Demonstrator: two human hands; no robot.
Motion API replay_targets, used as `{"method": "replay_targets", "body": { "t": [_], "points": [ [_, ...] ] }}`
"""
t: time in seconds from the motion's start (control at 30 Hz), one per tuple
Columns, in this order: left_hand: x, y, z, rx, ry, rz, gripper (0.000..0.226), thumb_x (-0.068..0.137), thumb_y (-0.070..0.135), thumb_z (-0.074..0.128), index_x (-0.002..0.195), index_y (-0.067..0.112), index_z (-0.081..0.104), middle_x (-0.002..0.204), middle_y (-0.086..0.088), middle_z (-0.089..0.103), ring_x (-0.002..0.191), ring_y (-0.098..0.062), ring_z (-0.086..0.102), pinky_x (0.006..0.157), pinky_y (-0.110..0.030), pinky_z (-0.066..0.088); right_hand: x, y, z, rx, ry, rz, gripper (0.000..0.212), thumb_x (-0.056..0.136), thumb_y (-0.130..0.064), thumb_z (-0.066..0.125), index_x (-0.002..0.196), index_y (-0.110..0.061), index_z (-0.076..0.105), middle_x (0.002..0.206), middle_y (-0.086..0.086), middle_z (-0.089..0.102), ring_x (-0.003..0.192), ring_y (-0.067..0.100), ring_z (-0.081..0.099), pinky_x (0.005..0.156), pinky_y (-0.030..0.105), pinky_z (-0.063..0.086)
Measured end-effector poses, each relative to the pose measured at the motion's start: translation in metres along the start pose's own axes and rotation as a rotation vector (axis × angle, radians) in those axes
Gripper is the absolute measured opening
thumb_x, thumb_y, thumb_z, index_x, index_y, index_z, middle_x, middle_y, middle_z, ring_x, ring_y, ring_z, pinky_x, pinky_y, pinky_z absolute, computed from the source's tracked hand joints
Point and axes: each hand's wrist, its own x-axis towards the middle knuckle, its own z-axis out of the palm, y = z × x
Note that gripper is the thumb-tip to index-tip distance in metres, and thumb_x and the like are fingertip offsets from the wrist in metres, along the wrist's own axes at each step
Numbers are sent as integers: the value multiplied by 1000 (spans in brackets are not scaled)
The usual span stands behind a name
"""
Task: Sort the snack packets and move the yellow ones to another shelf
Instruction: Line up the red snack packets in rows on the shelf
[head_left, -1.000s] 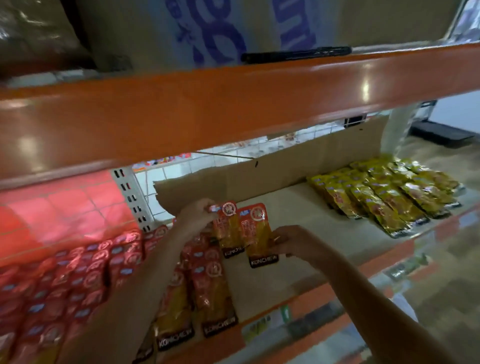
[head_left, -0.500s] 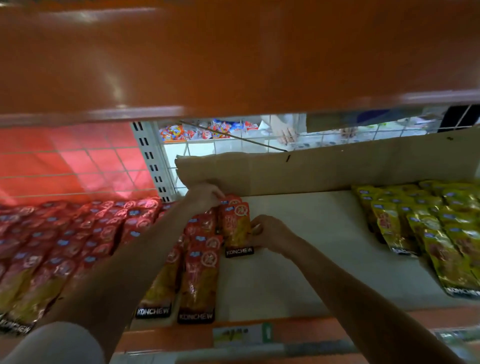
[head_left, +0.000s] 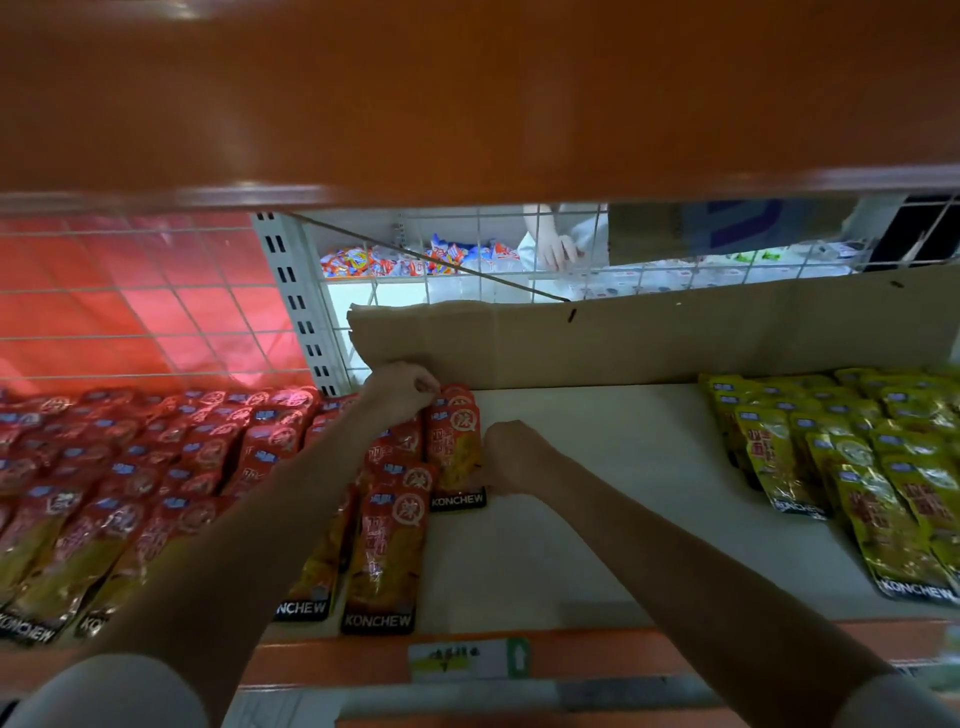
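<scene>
we judge the red-sorting step in hand: left hand (head_left: 400, 392) and right hand (head_left: 511, 454) both pinch the glossy red foil snack packet (head_left: 454, 449) at frame centre, yellow foil packets (head_left: 852, 467) lying far right, so next we seat it squarely in its row.

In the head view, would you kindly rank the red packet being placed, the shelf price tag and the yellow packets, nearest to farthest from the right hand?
1. Red packet: touching the right hand, on its left.
2. Price tag: on the shelf's front edge, below.
3. Yellow packets: far right.
</scene>
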Motion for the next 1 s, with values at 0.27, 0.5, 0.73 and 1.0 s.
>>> {"method": "replay_targets", "body": {
  "t": [0.27, 0.5, 0.73, 1.0],
  "points": [
    [-54, -32, -40, 135, 181, -37, 33, 90, 27, 60, 120, 14, 63, 120, -12, 62, 111, -29, 57, 96, -35, 43, 14, -44, -39, -146, 262, -245, 28, 90, -33, 57, 107, -10, 60, 106, 8, 64, 95, 24, 60, 76, 34, 49],
    [-154, -144, -104, 387, 196, -357, 48, 93, 41, 48, 138, 24, 43, 140, -10, 45, 128, -32, 42, 103, -42, 36, 39, -207, 9, -335, 200, -566, 48, 90, -32, 54, 129, -6, 45, 131, 17, 45, 122, 34, 42, 97, 41, 41],
    [-284, -278, -188, 517, 111, -653, 57, 91, 50, 49, 140, 23, 40, 138, -11, 44, 128, -32, 39, 101, -42, 35, 36, -394, 102, -359, 14, -790, 46, 91, -33, 51, 128, -6, 47, 133, 17, 46, 124, 32, 43, 99, 36, 37],
    [-363, -414, -267, 518, 79, -736, 53, 92, 48, 46, 135, 16, 45, 132, -13, 48, 124, -31, 42, 92, -41, 39, 64, -557, 183, -347, -43, -841, 58, 92, -35, 54, 141, -11, 36, 145, 8, 39, 131, 25, 40, 102, 31, 35]
  ]
}}
